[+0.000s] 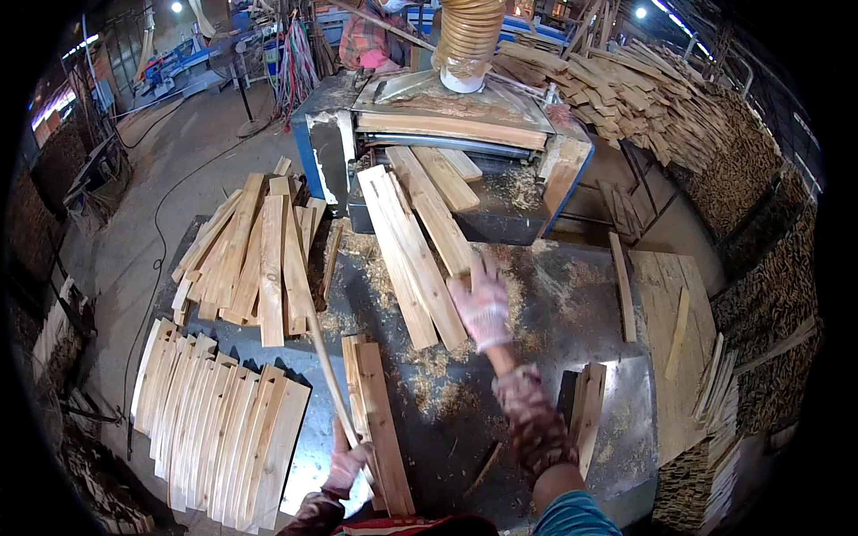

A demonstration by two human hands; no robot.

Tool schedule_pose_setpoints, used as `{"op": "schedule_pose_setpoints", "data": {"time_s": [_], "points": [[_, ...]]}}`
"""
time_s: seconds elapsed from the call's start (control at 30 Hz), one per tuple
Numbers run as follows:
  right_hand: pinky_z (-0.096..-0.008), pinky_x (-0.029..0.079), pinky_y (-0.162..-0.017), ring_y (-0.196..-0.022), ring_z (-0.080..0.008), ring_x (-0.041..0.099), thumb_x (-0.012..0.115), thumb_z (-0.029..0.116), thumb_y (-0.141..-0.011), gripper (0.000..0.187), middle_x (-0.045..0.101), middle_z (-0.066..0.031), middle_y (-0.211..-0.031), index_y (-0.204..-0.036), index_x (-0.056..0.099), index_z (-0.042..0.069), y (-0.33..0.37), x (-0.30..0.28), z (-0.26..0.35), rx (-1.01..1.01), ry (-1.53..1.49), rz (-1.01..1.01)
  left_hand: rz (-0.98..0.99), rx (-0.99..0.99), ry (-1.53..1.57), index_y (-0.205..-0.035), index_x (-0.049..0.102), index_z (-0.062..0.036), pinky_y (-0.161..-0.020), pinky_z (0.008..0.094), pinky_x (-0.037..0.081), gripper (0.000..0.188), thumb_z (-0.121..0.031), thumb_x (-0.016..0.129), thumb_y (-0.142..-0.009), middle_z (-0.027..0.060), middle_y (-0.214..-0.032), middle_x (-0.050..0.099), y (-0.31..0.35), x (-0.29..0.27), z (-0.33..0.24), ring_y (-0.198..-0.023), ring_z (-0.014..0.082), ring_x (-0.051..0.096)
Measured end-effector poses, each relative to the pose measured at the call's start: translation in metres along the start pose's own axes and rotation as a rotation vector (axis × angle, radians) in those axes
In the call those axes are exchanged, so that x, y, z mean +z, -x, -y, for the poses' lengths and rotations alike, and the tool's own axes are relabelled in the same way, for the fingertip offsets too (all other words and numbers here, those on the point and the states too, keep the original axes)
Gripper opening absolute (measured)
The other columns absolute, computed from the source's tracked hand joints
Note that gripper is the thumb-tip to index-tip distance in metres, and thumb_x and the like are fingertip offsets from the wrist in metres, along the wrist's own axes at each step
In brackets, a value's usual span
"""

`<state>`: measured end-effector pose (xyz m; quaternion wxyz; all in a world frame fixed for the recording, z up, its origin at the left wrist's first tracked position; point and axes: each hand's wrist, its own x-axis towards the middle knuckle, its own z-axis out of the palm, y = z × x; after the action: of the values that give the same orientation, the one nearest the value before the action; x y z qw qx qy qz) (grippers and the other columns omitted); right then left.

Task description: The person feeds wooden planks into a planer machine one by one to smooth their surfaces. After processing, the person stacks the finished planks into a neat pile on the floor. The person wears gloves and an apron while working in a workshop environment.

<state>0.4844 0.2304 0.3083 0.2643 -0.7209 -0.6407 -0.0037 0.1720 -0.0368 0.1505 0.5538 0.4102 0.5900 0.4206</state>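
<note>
In my left hand [347,466], in a pinkish work glove, the fingers are closed on a long thin wooden stick [327,366], which slants up toward the pile of boards. My right hand [484,308], gloved and with fingers apart, reaches forward to the near end of a wooden board [431,210]. That board runs back into the opening of a planer-like machine [451,128]. Two boards [402,259] lie side by side just left of it. Near my left hand, a thicker board [382,429] lies lengthwise on the dark metal table [545,322].
A loose board pile [241,250] and a neat row of boards [210,429] sit at left. Short pieces [587,415] lie right of my forearm, beside a plywood sheet [657,357]. A yellow hose [469,36] tops the machine. Behind it stands another person [366,40]; scrap wood [643,98] is heaped far right.
</note>
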Motion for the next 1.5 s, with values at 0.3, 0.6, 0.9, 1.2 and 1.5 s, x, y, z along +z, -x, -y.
{"op": "schedule_pose_setpoints", "data": {"time_s": [0.3, 0.6, 0.9, 1.2, 1.5], "points": [[-0.0432, 0.047, -0.101, -0.123, -0.0384, 0.056, 0.068, 0.042, -0.084, 0.096, 0.047, -0.0265, -0.142, -0.156, 0.014, 0.009, 0.007, 0.018, -0.003, 0.353, -0.135, 0.505, -0.017, -0.302, -0.557, -0.148, 0.026, -0.0086, -0.081, 0.0425, 0.055, 0.096, -0.034, 0.081, -0.075, 0.0183, -0.112, 0.068, 0.025, 0.048, -0.005, -0.099, 0.0339, 0.068], [-0.0484, 0.051, -0.092, -0.116, -0.0416, 0.058, 0.076, 0.044, -0.073, 0.108, 0.053, -0.0263, -0.132, -0.154, 0.014, 0.007, 0.215, 0.015, -0.063, 0.414, -0.209, 0.425, 0.438, -0.427, -0.77, -0.14, 0.038, -0.0069, -0.072, 0.0459, 0.055, 0.078, -0.038, 0.075, -0.078, 0.0144, -0.087, 0.072, -0.004, 0.017, 0.021, -0.084, 0.0361, 0.07], [-0.049, 0.051, -0.09, -0.113, -0.0404, 0.058, 0.077, 0.039, -0.072, 0.095, 0.056, -0.0225, -0.125, -0.147, 0.031, 0.005, 0.279, 0.024, -0.116, 0.434, -0.248, 0.36, 0.055, 0.057, -0.558, -0.146, 0.036, -0.0053, -0.096, 0.0385, 0.05, 0.088, -0.039, 0.081, -0.077, 0.021, -0.126, 0.062, -0.117, 0.046, -0.059, -0.113, 0.031, 0.062], [-0.0513, 0.052, -0.083, -0.101, -0.0412, 0.062, 0.078, 0.034, -0.07, 0.083, 0.058, -0.0204, -0.118, -0.138, 0.039, 0.008, 0.269, 0.052, -0.148, 0.586, -0.244, 0.305, 0.057, -0.002, 0.249, -0.154, -0.013, -0.0019, -0.114, 0.0332, 0.031, 0.128, -0.017, 0.086, -0.074, 0.0258, -0.149, 0.034, -0.304, 0.186, -0.108, -0.135, 0.0267, 0.038], [-0.0526, 0.049, -0.086, -0.105, -0.0453, 0.057, 0.08, 0.028, -0.066, 0.083, 0.053, -0.0224, -0.117, -0.136, 0.041, 0.005, 0.398, 0.007, -0.125, 0.787, 0.007, 0.301, -0.004, -0.19, 0.317, -0.119, 0.06, 0.0082, -0.08, 0.0308, 0.055, 0.055, -0.007, 0.085, -0.072, 0.0131, -0.104, 0.07, -0.313, 0.191, -0.133, -0.083, 0.0197, 0.067]]}}
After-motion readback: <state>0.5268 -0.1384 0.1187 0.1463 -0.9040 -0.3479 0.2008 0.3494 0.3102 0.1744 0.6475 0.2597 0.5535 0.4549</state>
